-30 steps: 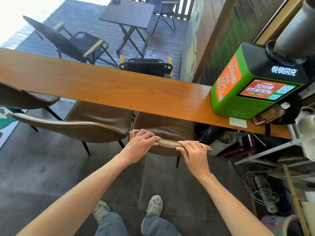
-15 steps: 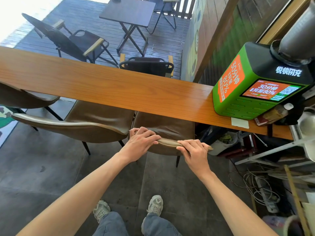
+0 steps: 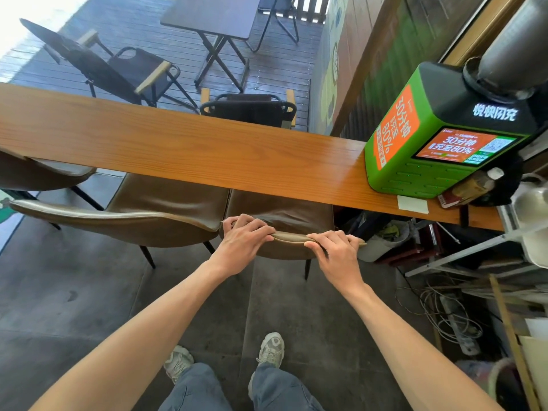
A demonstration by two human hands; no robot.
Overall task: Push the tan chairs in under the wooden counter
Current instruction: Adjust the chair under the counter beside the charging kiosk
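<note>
Three tan chairs stand along the near side of the wooden counter (image 3: 207, 152). The right tan chair (image 3: 281, 215) has the front of its seat tucked beneath the counter edge, and its backrest top runs across just in front of the person. The left hand (image 3: 244, 238) is closed over the left part of that backrest's top edge, fingers curled over toward the seat. The right hand (image 3: 333, 250) grips the right part of the same edge in the same way, with a short stretch of tan rim showing between the two hands. Both forearms reach forward from the bottom of the view.

The middle tan chair (image 3: 142, 215) sits just beside the held one, their seats almost touching; its seat is partly under the counter while its long backrest juts out to the left. The far left tan chair (image 3: 38, 173) shows only in part at the edge of the view, also partly under the counter.

On the counter's right end stands one green charging station (image 3: 421, 149) with an orange panel and a lit screen. Beyond the counter, on the dark deck, are one folding table (image 3: 213, 16) and three dark folding chairs. Two pale sneakers show on the grey floor below.
</note>
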